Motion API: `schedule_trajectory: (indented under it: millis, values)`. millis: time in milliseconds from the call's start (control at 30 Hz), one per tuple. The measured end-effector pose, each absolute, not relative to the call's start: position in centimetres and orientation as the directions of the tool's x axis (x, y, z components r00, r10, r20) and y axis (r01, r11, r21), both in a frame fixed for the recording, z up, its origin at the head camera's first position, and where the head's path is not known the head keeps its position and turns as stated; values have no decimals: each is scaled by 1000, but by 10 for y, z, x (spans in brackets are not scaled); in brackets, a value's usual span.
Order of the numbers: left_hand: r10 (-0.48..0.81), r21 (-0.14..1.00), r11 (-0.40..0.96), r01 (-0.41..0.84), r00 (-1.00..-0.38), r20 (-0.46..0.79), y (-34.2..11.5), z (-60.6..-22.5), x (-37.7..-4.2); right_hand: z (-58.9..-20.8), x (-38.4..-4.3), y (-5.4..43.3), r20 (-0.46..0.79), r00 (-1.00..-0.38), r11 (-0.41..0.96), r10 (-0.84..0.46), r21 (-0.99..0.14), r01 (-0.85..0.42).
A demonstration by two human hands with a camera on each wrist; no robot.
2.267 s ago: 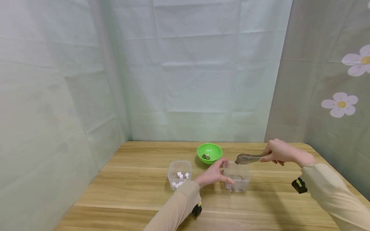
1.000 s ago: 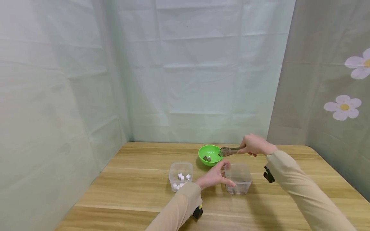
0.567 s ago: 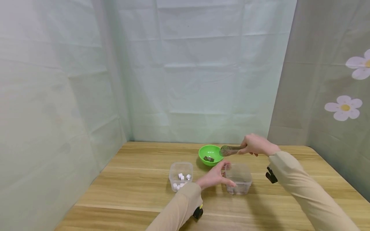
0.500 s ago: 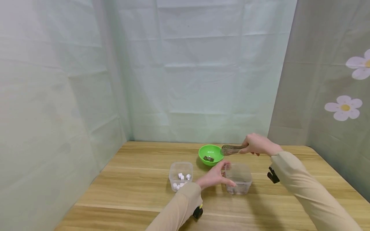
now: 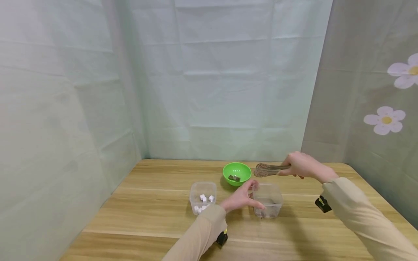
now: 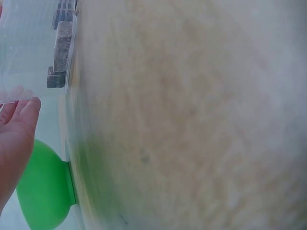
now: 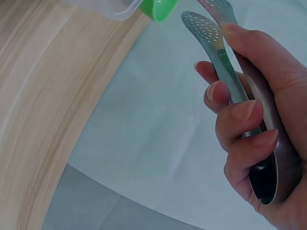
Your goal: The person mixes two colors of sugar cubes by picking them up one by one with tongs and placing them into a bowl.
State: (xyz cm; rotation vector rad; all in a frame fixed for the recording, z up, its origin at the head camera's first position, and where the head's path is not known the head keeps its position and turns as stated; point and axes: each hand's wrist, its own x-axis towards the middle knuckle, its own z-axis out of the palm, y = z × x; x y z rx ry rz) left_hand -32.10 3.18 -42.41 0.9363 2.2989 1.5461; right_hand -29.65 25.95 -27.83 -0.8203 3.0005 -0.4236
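Note:
My right hand (image 5: 302,165) grips metal tongs (image 5: 266,170) with perforated tips, held just right of the green bowl (image 5: 228,168). In the right wrist view the tongs' two tips stand apart, with nothing between them. Three dark cubes (image 5: 234,178) lie in the bowl. My left hand (image 5: 240,197) holds a clear plastic container (image 5: 275,210), thumb on its near side and fingers at its far side. Several dark grey cubes (image 6: 62,48) show through that container's wall low down in the left wrist view.
A second clear container (image 5: 192,199) with several white cubes (image 5: 204,198) stands to the left, partly hidden by the left sleeve. All stand on a wooden table (image 5: 140,203). Pale curtains (image 5: 228,90) hang behind and at both sides.
The tongs travelled from the clear container to the green bowl and let go of a dark cube there. The right hand has since drawn back rightward. The left hand stays on the container.

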Motion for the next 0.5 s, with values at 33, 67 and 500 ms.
schedule_trajectory:
  millis: [33, 67, 500]
  values:
    - [610, 893, 243, 379, -775, 163, 32, -424, -321, -278, -294, 260, 68, -866, 830, -496, -257, -496]
    - [609, 896, 243, 373, -777, 159, 31, -424, -322, -277, -292, 260, 64, -867, 832, -494, -257, -492]
    - [612, 885, 260, 386, -775, 159, 31, -424, -321, -278, -277, 264, -34, -873, 845, -486, -273, -459]
